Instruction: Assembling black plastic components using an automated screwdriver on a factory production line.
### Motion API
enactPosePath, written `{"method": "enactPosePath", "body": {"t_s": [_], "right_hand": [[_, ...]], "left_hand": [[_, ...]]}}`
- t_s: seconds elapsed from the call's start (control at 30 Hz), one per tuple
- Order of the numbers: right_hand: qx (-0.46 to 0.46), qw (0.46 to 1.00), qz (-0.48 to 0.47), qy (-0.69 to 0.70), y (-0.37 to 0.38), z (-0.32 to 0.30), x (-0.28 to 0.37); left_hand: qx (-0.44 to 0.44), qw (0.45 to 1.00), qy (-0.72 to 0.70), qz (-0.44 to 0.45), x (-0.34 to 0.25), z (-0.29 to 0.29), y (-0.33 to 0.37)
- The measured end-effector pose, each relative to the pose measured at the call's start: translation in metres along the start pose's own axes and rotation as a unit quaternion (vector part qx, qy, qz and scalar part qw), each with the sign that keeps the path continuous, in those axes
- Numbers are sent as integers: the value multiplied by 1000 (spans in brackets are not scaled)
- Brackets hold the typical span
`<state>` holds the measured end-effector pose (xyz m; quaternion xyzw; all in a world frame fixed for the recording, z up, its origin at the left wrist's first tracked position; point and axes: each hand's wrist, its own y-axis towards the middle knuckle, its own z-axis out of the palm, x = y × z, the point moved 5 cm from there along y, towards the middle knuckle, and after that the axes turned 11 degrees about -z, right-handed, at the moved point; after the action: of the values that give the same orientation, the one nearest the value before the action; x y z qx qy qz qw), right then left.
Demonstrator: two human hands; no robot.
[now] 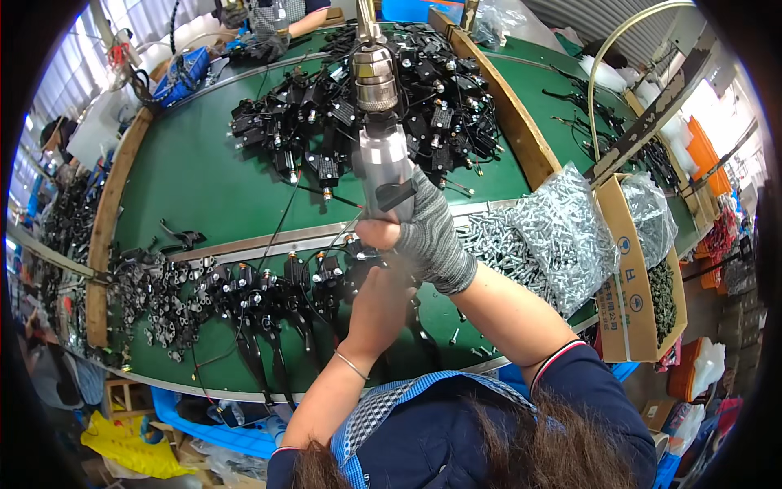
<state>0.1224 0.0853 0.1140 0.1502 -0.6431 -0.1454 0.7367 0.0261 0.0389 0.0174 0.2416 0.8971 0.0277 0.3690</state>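
As the right hand (pixel 430 236) clasps a driver (pixel 383 159), left hand (pixel 378 308) blurred, grip unclear, bagged screws (pixel 568 236), carton (pixel 629 281) alongside

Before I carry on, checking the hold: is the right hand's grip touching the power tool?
Touching. The head view shows the right hand's grip wrapped around the silver power tool, thumb across its lower end.

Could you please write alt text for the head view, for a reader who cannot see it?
A person's gloved right hand grips a silver handheld tool over a green workbench; the left hand, bare and blurred, is just below. Black lever assemblies lie to the left, silver screws to the right, and a heap of black parts beyond.
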Motion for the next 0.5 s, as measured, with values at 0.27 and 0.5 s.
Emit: {"method": "enactPosePath", "body": {"t_s": [0.27,0.5], "right_hand": [[14,996,11,-82,-4,-1,-12],[-10,999,-16,29,-9,0,-14]], "left_hand": [[-23,996,-86,10,-7,-7,1],[-4,994,-112,7,-2,-1,4]]}}
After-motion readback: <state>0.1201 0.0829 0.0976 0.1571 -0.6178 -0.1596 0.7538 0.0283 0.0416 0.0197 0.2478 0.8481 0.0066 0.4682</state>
